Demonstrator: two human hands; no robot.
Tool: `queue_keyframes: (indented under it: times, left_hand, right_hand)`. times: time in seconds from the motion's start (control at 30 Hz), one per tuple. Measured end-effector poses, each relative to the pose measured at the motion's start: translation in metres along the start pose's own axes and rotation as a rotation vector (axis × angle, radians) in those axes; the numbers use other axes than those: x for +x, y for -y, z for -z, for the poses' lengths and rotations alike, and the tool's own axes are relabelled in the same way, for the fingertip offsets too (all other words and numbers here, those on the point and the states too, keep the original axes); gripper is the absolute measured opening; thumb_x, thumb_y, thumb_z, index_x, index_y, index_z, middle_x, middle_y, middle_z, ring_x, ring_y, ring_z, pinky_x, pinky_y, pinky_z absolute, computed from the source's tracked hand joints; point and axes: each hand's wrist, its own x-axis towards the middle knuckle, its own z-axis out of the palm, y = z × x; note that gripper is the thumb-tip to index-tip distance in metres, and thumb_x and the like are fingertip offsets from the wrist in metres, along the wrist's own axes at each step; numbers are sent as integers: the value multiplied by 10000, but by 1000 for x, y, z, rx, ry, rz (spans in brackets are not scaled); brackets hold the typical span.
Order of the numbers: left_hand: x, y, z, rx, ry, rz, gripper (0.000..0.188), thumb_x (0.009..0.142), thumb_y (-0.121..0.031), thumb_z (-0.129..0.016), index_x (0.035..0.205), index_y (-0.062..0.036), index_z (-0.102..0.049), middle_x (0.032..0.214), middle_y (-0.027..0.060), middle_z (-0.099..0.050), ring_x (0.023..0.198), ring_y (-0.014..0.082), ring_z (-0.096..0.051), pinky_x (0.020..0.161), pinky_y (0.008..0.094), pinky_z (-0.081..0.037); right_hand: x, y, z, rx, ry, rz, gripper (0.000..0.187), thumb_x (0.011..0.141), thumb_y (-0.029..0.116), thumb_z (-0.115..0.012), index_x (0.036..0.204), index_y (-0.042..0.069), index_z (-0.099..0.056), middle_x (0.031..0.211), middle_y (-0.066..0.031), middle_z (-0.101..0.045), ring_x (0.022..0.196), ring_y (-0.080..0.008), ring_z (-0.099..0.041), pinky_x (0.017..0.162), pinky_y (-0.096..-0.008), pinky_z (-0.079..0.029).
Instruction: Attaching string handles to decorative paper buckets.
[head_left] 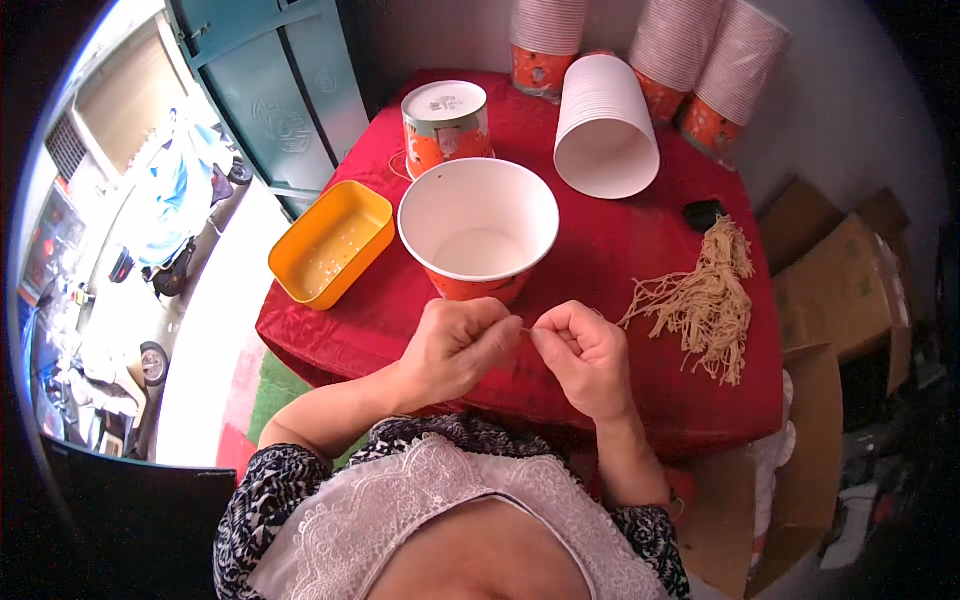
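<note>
My left hand [461, 345] and my right hand [585, 352] meet in front of the large open paper bucket [470, 286], which is white inside and orange outside. Both are closed in a pinch, fingertips nearly touching. A short bit of thin string [526, 330] shows between them; most of it is hidden by the fingers. The bucket stands upright just beyond my hands. Behind it an orange and green paper bucket [447, 142] stands upside down, with a loop of cord at its left side. A bundle of knotted tan cords [717, 300] lies to the right.
A yellow plastic tray [378, 232] with small white bits sits left on the red tablecloth [560, 385]. White nested buckets [606, 115] lie on their side at the back. Wrapped bucket stacks [675, 45] stand by the wall. Cardboard boxes [835, 285] are at right, a teal door [285, 95] at left.
</note>
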Motion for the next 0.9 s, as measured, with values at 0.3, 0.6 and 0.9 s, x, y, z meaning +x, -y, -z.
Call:
queue_keyframes:
  times: [0.3,0.6,0.9]
  left_hand:
    - [19,-15,36,125,-289,-129,278,967,-135,-552,744,25,-597,602,-2,-555,569,42,-491,512,221,-415]
    - [31,-14,56,169,-327,-164,254,955,-147,-561,771,22,-605,589,26,-571,550,70,-546,507,243,-437]
    - [34,-8,57,113,-337,-175,241,951,-134,-562,778,29,-602,599,30,-578,558,74,-555,510,242,-439]
  right_hand:
    - [21,-17,-7,-129,-322,46,136,846,8,-622,737,22,-543,590,48,-499,535,-2,-430,458,-206,-351]
    - [31,-21,-14,-221,-341,60,138,834,2,-625,727,27,-541,533,36,-495,492,-10,-439,438,-217,-355]
    - [35,-21,-15,-241,-313,41,137,832,-3,-626,729,24,-539,540,27,-504,500,-13,-451,444,-225,-366]
